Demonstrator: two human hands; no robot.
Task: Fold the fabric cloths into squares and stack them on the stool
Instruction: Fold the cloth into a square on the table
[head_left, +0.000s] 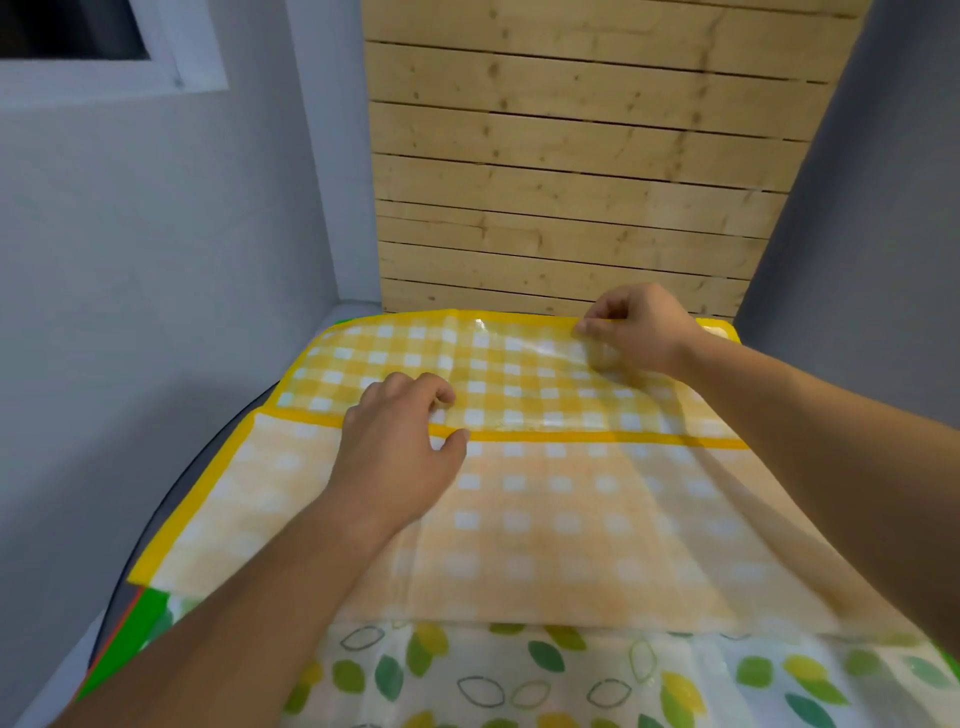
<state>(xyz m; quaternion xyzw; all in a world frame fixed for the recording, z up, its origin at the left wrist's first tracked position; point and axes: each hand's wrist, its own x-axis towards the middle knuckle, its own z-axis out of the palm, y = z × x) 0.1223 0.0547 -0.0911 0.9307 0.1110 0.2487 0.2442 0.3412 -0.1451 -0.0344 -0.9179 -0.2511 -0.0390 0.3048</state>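
Note:
A yellow-and-white checked cloth (545, 509) with a yellow border lies spread in front of me, its near half turned over and showing the paler back. My left hand (400, 447) pinches the yellow border of that turned-over part near the middle left. My right hand (631, 330) pinches the cloth's far yellow edge at the back right. Under it lies a white cloth with green and yellow leaves (519, 680), edged in green. The stool itself is hidden beneath the cloths.
A wall of pale wooden boards (571, 156) rises just behind the cloths. Grey walls (156, 260) close in on the left and right, with a white window frame (171, 67) at the upper left. A dark curved edge (156, 519) shows at the left.

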